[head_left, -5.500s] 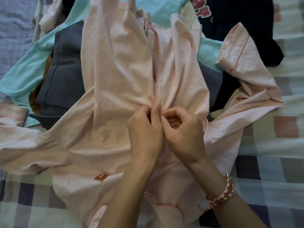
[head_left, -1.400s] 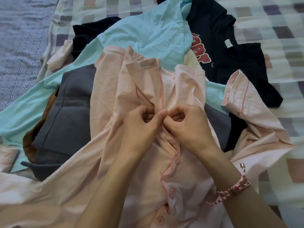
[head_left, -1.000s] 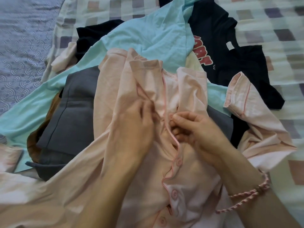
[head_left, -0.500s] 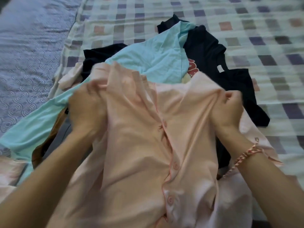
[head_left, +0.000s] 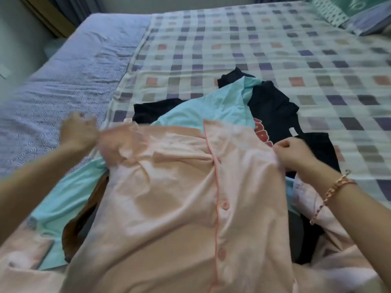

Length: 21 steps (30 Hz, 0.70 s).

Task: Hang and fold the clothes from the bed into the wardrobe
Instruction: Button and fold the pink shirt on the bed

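Note:
A pale pink button-front shirt [head_left: 179, 197] with darker pink piping is spread wide over the clothes pile, its buttons done up. My left hand [head_left: 77, 132] grips its left shoulder, blurred by motion. At the right shoulder, my right hand [head_left: 294, 153] pinches the fabric; a braided bracelet is on that wrist. Under the shirt lie a light turquoise garment [head_left: 211, 108], a black t-shirt with red lettering [head_left: 281, 121], and a brown piece [head_left: 84, 218] at the lower left.
The pile sits on a bed with a checked sheet [head_left: 254, 49]. A lilac patterned cover [head_left: 63, 77] runs along the left side. A green patterned pillow [head_left: 342, 9] lies at the far right corner. A wall and wooden frame stand at the upper left.
Earlier both hands worked together at the shirt's buttons. They have since parted to the two shoulders and stretched the shirt wide. The view has tipped up, showing more of the bed.

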### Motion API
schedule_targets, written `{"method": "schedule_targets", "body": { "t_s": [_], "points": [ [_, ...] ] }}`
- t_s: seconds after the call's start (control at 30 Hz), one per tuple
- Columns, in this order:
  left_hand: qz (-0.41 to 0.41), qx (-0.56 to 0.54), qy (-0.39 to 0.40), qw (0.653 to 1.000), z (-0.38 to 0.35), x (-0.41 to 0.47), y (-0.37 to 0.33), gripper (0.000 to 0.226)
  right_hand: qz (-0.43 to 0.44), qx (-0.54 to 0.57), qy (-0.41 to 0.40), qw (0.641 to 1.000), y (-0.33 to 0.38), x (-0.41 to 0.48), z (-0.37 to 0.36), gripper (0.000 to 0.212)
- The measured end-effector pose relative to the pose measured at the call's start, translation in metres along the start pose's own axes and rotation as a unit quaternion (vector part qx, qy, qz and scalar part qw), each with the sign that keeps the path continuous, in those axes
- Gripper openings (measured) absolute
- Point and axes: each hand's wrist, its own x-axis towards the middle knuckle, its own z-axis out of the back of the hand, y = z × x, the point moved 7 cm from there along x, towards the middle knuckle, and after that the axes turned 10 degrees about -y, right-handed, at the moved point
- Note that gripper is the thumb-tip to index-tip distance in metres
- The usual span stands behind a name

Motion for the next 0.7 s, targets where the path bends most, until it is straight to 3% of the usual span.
{"method": "schedule_targets", "body": {
  "t_s": [0.07,0.13,0.2,0.27,0.37,0.47,0.53,0.63,0.7],
  "points": [
    [-0.166,0.020,0.065,0.984,-0.021,-0.028,-0.054,0.042,-0.008,-0.032,0.053,0.998,-0.001,-0.003,-0.017,0.024],
    [-0.277,0.065,0.175,0.942,-0.057,-0.055,-0.078,0.045,-0.051,-0.023,0.046,0.997,-0.006,-0.001,-0.024,0.026],
    [-0.259,0.160,0.256,0.917,-0.092,-0.063,-0.066,0.047,-0.167,0.096,0.071,0.979,-0.018,-0.005,-0.035,0.024],
    [-0.218,0.225,0.277,0.909,-0.112,-0.062,-0.045,0.043,-0.281,0.224,0.103,0.928,-0.025,-0.011,-0.050,0.025],
    [-0.207,0.230,0.280,0.909,-0.116,-0.060,-0.035,0.046,-0.308,0.274,0.170,0.895,-0.016,-0.019,-0.059,0.033],
    [-0.245,0.200,0.270,0.909,-0.118,-0.050,-0.036,0.026,-0.243,0.280,0.240,0.897,0.009,-0.019,-0.067,0.024],
    [-0.265,0.150,0.266,0.915,-0.116,-0.037,-0.042,0.019,-0.224,0.294,0.237,0.898,0.018,-0.014,-0.067,0.025],
    [-0.213,-0.072,0.235,0.946,-0.088,-0.018,-0.064,0.021,-0.195,0.246,0.185,0.931,0.019,0.004,-0.063,0.026],
    [-0.193,-0.184,0.211,0.940,-0.060,-0.006,-0.082,0.023,-0.181,0.202,0.179,0.946,0.015,0.013,-0.062,0.048]
  ]
}}
